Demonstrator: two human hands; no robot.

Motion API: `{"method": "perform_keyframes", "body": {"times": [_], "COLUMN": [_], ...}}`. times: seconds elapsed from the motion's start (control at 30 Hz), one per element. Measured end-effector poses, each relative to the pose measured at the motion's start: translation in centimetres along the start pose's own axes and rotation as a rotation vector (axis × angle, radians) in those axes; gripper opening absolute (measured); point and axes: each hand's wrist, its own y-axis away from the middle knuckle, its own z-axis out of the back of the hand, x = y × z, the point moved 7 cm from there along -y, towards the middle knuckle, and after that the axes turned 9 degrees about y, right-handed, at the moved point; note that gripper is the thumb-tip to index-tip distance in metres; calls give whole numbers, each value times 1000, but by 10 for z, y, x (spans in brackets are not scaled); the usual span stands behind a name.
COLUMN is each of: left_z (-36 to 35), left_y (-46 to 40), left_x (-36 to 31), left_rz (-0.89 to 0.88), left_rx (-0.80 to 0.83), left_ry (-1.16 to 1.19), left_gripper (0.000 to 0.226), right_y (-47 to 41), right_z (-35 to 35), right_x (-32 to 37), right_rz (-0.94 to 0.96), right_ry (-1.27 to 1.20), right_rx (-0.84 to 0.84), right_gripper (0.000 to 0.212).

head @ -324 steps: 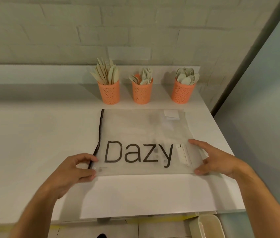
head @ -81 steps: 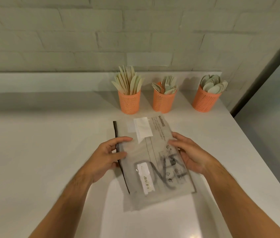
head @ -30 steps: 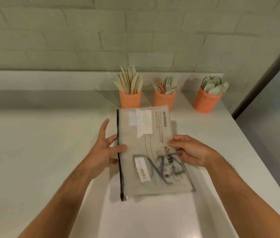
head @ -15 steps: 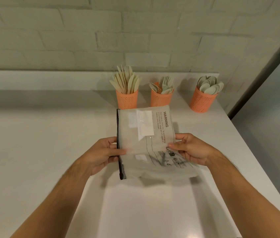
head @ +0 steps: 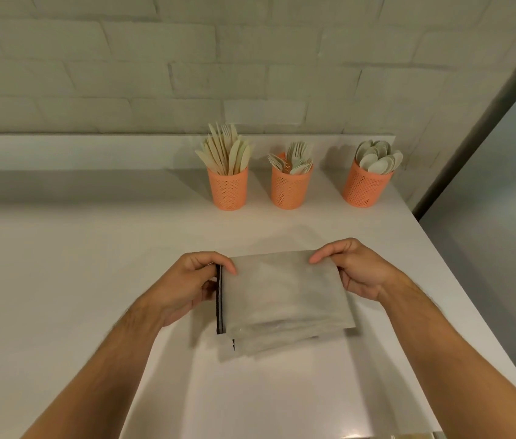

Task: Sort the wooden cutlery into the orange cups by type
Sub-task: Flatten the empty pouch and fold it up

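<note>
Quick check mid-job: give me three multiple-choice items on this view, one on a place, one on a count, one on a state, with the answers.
1. Where is the orange perforated cup of wooden spoons?
A. rightmost
B. middle
C. leftmost

2. How many orange cups stand by the wall?
A. two
B. three
C. four

3. What state is the translucent grey zip bag in?
A. spread flat
B. folded over, held in both hands
C. hanging from the wall

Answers:
1 A, it stands nearest the right table edge.
2 B, three in a row.
3 B, left hand and right hand pinch its folded top edge.
</note>
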Motion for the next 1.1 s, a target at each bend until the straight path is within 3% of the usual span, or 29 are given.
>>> {"method": "perform_keyframes", "body": {"times": [0.17,0.33,0.5,0.6,0.73,0.9,1.1], "left_z": [-15,-12,-18,-21,-24,-25,-28], "left_y": [9,6,8,9,9,6,10], "left_x": [7,19,18,14,8,2,-5], "left_rz": [95,60,52,7,-51,-97,-97], "left_rx": [108,40,58,29,50,134,234], "left_ry": [258,150,57,52,-69,-124,-193], "left_gripper": [24,18,35,49,57,62,76], "right_y": [2,2,2,4,11,11,9], "right_z": [6,14,17,13,-5,-4,0], "right_x": [5,8,10,4,-29,-36,-30], "right_rz": [18,23,37,35,-160,-131,-73], "right_ry": [7,18,13,-115,-329,-118,23], "right_rx": [-54,-83,-122,-93,112,141,171], "right_gripper": [45,49,52,26,67,42,51]}}
